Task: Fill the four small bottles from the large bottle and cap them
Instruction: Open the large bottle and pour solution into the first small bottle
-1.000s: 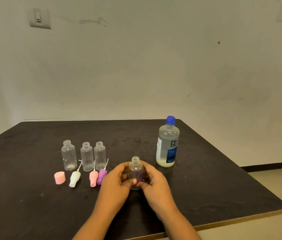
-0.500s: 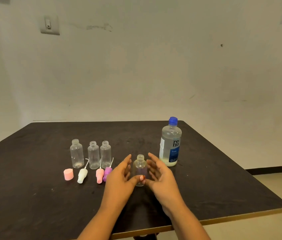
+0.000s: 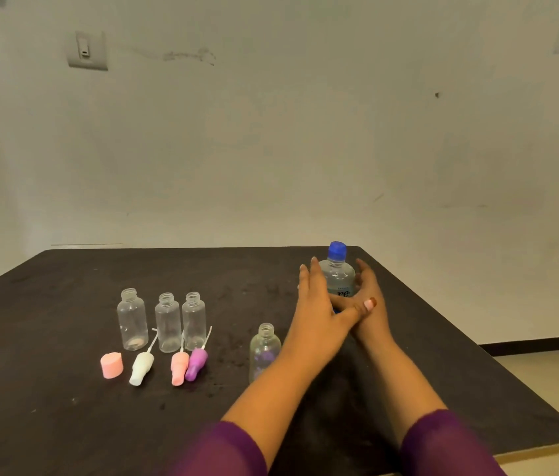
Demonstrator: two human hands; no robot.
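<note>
Two hands flank the large bottle [image 3: 338, 276], which stands upright, blue-capped, at the far right of the counter [image 3: 65, 407]. The left hand [image 3: 316, 304] and right hand [image 3: 370, 286] each have the grip spread and fingers straight. I cannot tell whether they touch it. One small bottle [image 3: 264, 348] stands uncapped beside the left forearm. Three bottles [image 3: 168, 322] stand in a row further left, with four caps [image 3: 141, 367] lying just before them.

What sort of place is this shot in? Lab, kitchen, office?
Probably a plain spare room or simple office rather than a fitted lab or kitchen. What shows it is a bare pale wall with one light switch, a plain dark table, and a light floor with dark skirting.
</note>
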